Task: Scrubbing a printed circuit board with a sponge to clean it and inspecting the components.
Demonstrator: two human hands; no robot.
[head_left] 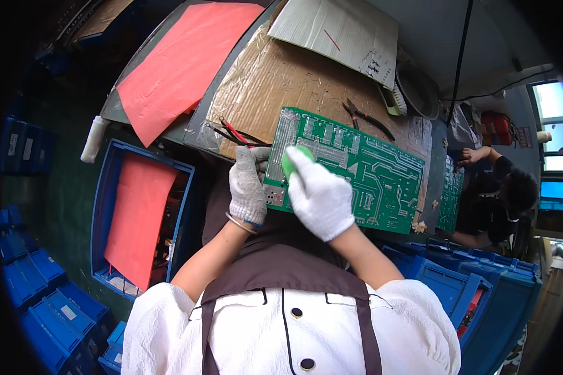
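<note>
A large green circuit board (381, 181), solder traces facing up, rests at the near edge of the workbench. My left hand (249, 184), in a grey-white knitted glove, grips the board's left edge. Its fingertips are partly hidden, close to some black and red wires (234, 132). In a white glove, my right hand (322, 197) is closed around a bright green rounded object (298, 160) against the upper left part of the board. Most of that object is covered by the fingers, so its kind is unclear. Cutting pliers (372, 120) lie behind the board with their handles apart.
Cardboard (313, 75) covers the bench, with a pale panel (338, 34) at the back and a brush (394, 100) beside it. A pink sheet (187, 62) lies left. Blue crates (100, 206) stand on both sides. At right, another person (503, 187) handles a second board (450, 197).
</note>
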